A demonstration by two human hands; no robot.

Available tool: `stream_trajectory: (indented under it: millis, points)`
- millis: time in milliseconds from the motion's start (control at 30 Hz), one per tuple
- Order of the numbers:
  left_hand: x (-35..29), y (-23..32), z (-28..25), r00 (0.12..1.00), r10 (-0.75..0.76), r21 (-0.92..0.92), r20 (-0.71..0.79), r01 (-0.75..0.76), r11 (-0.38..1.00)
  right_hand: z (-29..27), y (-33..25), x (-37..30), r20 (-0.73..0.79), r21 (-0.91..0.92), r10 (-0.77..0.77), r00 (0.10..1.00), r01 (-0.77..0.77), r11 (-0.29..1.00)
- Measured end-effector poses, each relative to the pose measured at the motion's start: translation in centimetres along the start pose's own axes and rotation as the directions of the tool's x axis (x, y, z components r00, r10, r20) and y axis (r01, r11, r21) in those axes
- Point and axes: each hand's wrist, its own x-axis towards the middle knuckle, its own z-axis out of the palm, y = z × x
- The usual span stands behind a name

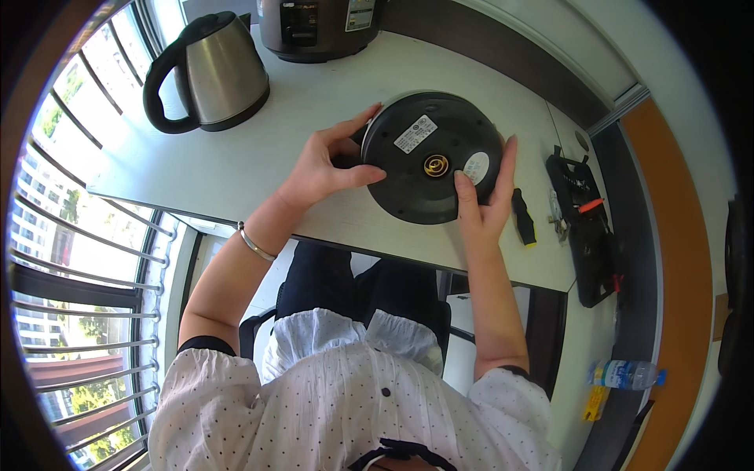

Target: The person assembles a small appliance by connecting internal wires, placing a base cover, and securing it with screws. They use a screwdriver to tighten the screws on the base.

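Both my hands hold up a round black appliance base (408, 192) over the near part of the table, its flat face turned up at me. Gold-coloured rings mark the centre, with a white label and an oval silver sticker on either side; it resembles the underside of an electric kettle. My left hand (326, 161) grips the left edge, thumb on the face and fingers around the rim. On the right edge, my right hand (484, 206) has its thumb near the oval sticker and its fingers along the side. What lies beneath the base is hidden.
A steel kettle (224, 74) with a black handle stands at the far left, beside a dark cooker (318, 31). Right of my right hand lies a black screwdriver (523, 218); beyond it is an open black tool case (585, 228). A water bottle (628, 374) lies lower right.
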Motion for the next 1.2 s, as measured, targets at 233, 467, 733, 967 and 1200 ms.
stream_trajectory:
  millis: [233, 467, 733, 967, 1200]
  points:
    - [-0.1, -0.1, -0.1, 1.0, -0.017, 0.014, 0.021, 0.017, 1.0, -0.1, 0.0, 0.1, -0.025, 0.005, -0.01, 1.0, 0.01, 1.0]
    - [0.0, -0.2, 0.1, 0.999, -0.011, 0.032, 0.03, 0.01, 0.999, -0.3, 0.3, 0.0, -0.026, 0.018, -0.004, 1.0, 0.005, 1.0]
    - [0.6, -1.0, -0.4, 0.996, 0.05, 0.068, 0.07, -0.055, 0.996, -0.4, 0.2, 0.2, -0.022, 0.073, -0.019, 1.0, 0.02, 0.997]
    - [0.5, 0.2, 0.3, 0.999, 0.003, 0.117, 0.044, -0.008, 0.993, -0.7, 0.7, 0.4, -0.025, 0.09, -0.051, 0.998, 0.053, 0.995]
    - [0.4, 1.0, 1.4, 1.0, 0.002, 0.074, 0.01, -0.003, 0.997, -0.6, 0.5, 0.2, -0.053, 0.114, -0.014, 0.998, 0.02, 0.993]
